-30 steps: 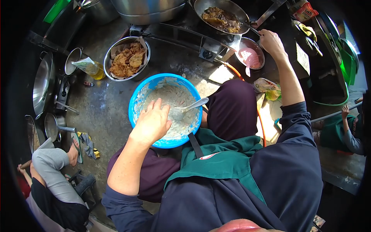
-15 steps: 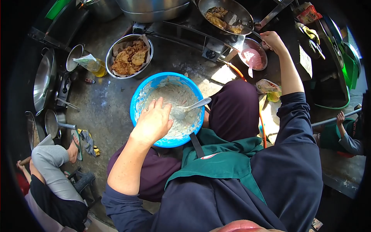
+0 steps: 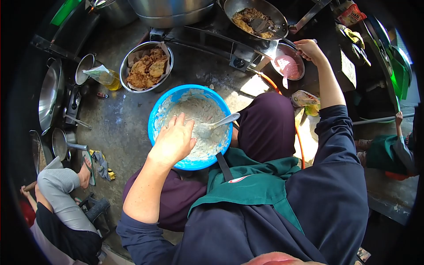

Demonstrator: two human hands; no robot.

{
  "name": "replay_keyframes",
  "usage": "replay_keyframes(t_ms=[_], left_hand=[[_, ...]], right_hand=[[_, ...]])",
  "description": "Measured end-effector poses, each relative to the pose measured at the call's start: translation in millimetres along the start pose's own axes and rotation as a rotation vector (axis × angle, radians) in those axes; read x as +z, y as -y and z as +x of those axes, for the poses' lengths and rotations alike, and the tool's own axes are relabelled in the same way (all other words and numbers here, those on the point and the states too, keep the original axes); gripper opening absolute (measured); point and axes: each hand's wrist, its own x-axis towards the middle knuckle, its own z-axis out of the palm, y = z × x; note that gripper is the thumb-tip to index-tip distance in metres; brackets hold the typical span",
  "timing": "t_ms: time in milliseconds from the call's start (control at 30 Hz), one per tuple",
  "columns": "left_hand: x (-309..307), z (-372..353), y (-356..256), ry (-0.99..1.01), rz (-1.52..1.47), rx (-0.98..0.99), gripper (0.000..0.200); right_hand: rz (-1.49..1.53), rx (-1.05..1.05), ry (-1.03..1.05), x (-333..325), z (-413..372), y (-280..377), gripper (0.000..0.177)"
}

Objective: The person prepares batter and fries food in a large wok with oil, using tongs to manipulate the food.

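My right hand (image 3: 310,51) is wrapped round the handle of a spatula (image 3: 281,39). The spatula's blade rests among browned frying food (image 3: 249,22) in a metal wok (image 3: 281,14) at the top. Below, my left hand (image 3: 173,139) lies with fingers stretched out over the near left part of a blue basin (image 3: 152,115). Thick pale batter (image 3: 201,107) fills the basin and coats its inner wall. A light grey ladle (image 3: 225,120) leans in the batter, its handle over the right rim, apart from my left hand.
Fried fritters (image 3: 148,68) sit in a paper-lined metal bowl (image 3: 127,84). A pink slotted scoop (image 3: 288,67) lies in another bowl near the stove. An orange hose (image 3: 301,145) runs past my knee. One person (image 3: 66,190) sits at left; another (image 3: 386,152) is at right.
The spatula's blade has shifted slightly toward me in the wok, and the food around it has moved. At right, the other person's hand has risen. My left hand stays nearly still.
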Motion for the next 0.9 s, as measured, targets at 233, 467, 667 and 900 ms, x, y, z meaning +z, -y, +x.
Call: replay_keyframes(t_ms=[233, 467, 667, 900], left_hand=[[-2, 1, -2, 0.011, 0.015, -0.001, 0.051], [0, -1, 1, -0.009, 0.010, -0.003, 0.048], [-2, 2, 0, 0.029, 0.018, -0.008, 0.052], [-1, 1, 1, 0.036, 0.011, -0.021, 0.053]], right_hand=[[0.080, -0.012, 0.045, 24, 11, 0, 0.027], [0.063, -0.024, 0.034, 16, 15, -4, 0.028], [0.087, -0.004, 0.091, 46, 26, -8, 0.025], [0.313, 0.080, 0.191, 31, 13, -9, 0.023]])
